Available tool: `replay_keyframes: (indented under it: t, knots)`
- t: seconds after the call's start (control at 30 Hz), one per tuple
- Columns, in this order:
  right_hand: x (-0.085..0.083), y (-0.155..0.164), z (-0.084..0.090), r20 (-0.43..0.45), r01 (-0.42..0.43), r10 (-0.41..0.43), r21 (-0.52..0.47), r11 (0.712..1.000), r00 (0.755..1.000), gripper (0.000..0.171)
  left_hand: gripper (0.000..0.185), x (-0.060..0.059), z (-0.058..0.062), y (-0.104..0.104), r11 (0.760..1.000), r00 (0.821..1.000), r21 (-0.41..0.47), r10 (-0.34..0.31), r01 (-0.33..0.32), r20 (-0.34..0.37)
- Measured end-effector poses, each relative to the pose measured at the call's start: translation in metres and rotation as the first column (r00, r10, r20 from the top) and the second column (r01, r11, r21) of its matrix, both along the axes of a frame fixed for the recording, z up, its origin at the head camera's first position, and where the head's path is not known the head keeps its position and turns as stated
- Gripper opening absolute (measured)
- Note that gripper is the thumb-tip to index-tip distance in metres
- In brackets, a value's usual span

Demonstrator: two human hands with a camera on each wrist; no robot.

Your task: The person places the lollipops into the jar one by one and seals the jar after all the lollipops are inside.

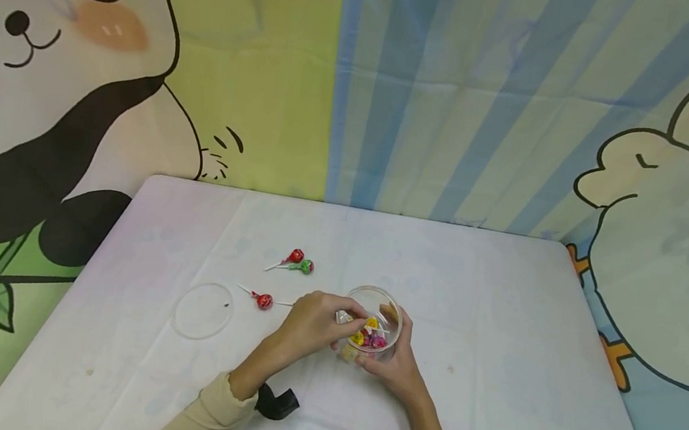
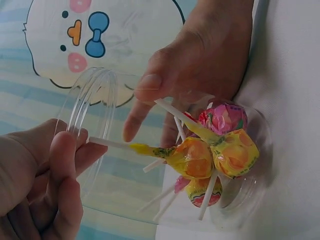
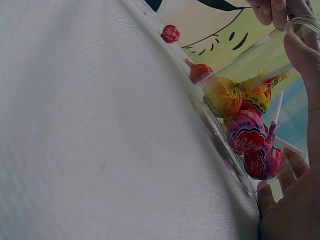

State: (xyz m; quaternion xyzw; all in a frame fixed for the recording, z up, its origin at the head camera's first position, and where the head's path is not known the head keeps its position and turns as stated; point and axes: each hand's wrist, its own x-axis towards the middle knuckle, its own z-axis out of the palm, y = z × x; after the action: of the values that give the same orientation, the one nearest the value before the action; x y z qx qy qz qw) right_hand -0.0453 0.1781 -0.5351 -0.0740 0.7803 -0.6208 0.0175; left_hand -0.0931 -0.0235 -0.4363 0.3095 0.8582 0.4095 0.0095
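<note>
White cloth covers the table [image 1: 493, 380], where the right hand [image 1: 394, 356] grips a clear cup [image 1: 377, 301] of lollipops, partly hidden from the head camera. Only the left wrist view shows the left hand [image 2: 45, 175] pinching a yellow lollipop [image 2: 192, 157] by its stick, inside the cup.

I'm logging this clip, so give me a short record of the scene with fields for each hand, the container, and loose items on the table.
left hand: pinches the stick of a yellow lollipop
right hand: holds the clear jar
jar contents: yellow and pink lollipops
loose on table: three lollipops, a clear lid
</note>
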Motion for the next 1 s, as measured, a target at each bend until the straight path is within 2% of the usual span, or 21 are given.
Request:
replay_keyframes:
  t: [0.13,0.27,0.37,0.5,0.6,0.7,0.83,0.9,1.0]
  knots:
    - [0.0,0.0,-0.001,0.005,0.003,-0.003,-0.008,1.0,1.0,0.103,0.016,-0.002,-0.004,-0.004,0.998,0.999,0.048,-0.025,0.026,-0.027]
    - [0.0,-0.001,-0.001,0.001,0.024,-0.024,0.008,1.0,1.0,0.104,0.02,-0.006,-0.005,-0.016,0.985,0.998,0.169,-0.026,0.036,-0.059]
    - [0.0,-0.001,-0.002,0.001,0.036,-0.036,0.007,0.999,0.999,0.105,0.021,-0.01,-0.007,-0.032,0.969,0.997,0.248,0.002,0.016,-0.075]
    - [-0.001,-0.001,-0.002,0.003,0.037,-0.037,-0.003,0.999,0.999,0.106,0.021,-0.017,-0.014,-0.062,0.968,0.993,0.246,0.081,-0.059,-0.08]
    - [-0.001,-0.002,-0.002,0.013,0.03,-0.03,-0.014,0.999,0.999,0.107,0.02,-0.022,-0.018,-0.09,0.976,0.985,0.163,0.158,-0.145,-0.071]
    - [-0.001,-0.004,-0.002,0.022,0.028,-0.028,-0.023,0.999,0.999,0.107,0.021,-0.026,-0.018,-0.117,0.972,0.971,0.0,0.233,-0.233,-0.048]
    - [-0.001,-0.004,-0.002,0.027,0.03,-0.03,-0.017,0.999,0.999,0.107,0.023,-0.034,-0.02,-0.145,0.923,0.95,-0.227,0.308,-0.31,-0.045]
    - [-0.001,-0.004,-0.001,0.03,0.033,-0.032,-0.012,0.999,0.999,0.106,0.023,-0.04,-0.024,-0.155,0.903,0.944,-0.281,0.327,-0.325,-0.041]
    - [-0.001,-0.003,-0.001,0.018,0.037,-0.036,-0.02,0.999,0.999,0.107,0.022,-0.049,-0.032,-0.164,0.886,0.944,-0.336,0.329,-0.319,-0.029]
